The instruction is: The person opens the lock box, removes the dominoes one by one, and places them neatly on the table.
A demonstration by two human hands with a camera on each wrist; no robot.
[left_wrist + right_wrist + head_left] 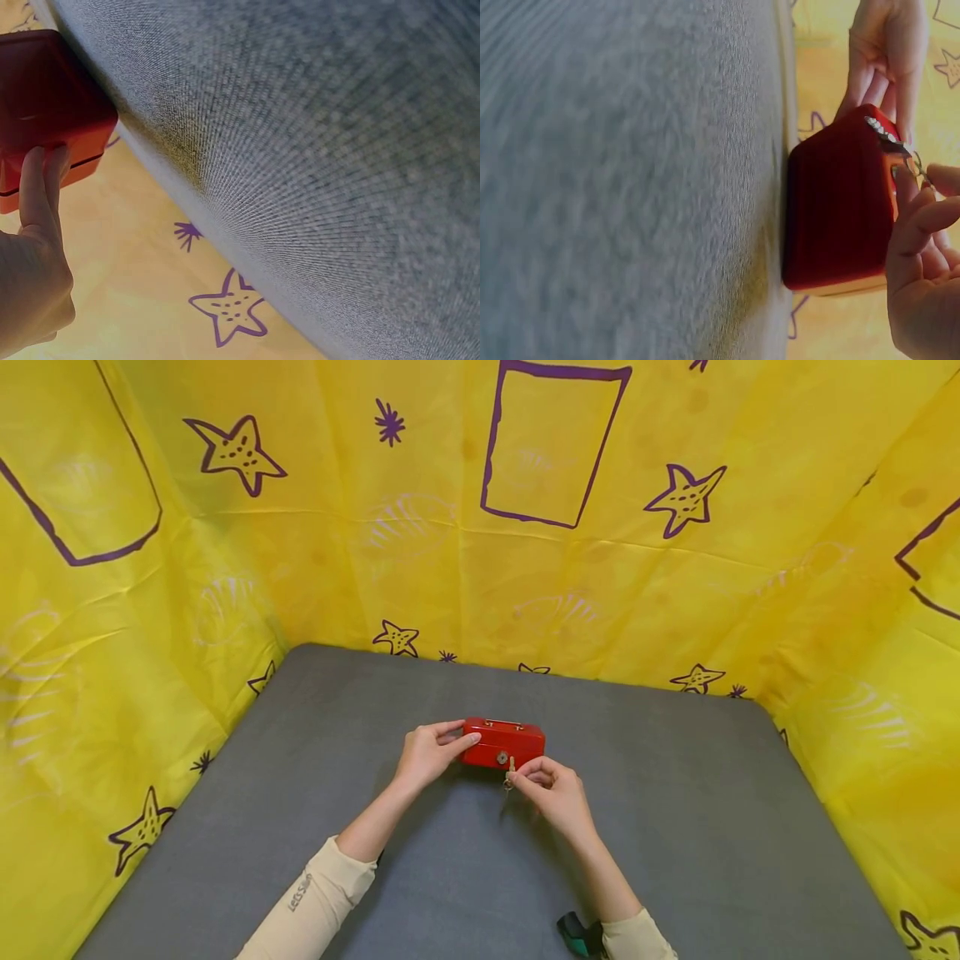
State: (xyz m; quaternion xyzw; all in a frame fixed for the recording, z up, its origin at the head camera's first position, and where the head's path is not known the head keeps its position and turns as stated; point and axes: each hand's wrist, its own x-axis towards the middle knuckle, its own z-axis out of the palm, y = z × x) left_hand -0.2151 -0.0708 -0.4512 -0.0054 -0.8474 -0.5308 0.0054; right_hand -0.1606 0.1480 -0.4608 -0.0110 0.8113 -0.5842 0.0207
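Observation:
A small red cash box (pixel 487 750) with a folding handle on its lid and a round lock (pixel 502 758) on its front stands on the grey table. My left hand (pixel 429 755) grips its left end, thumb on the front and fingers round the side and back; the left wrist view shows two fingers (pixel 34 191) against the box's end. Just right of the lock, my right hand (pixel 553 789) pinches a small key (pixel 512 764) between thumb and forefinger. From its ring hangs a second key (pixel 881 129), seen in the right wrist view. The key appears apart from the lock.
Grey cloth covers the table (pixel 337 710). Yellow hangings (pixel 450 577) with purple starfish drawings close it in at the back and both sides. A black and green strap (pixel 581 935) sits at the right wrist.

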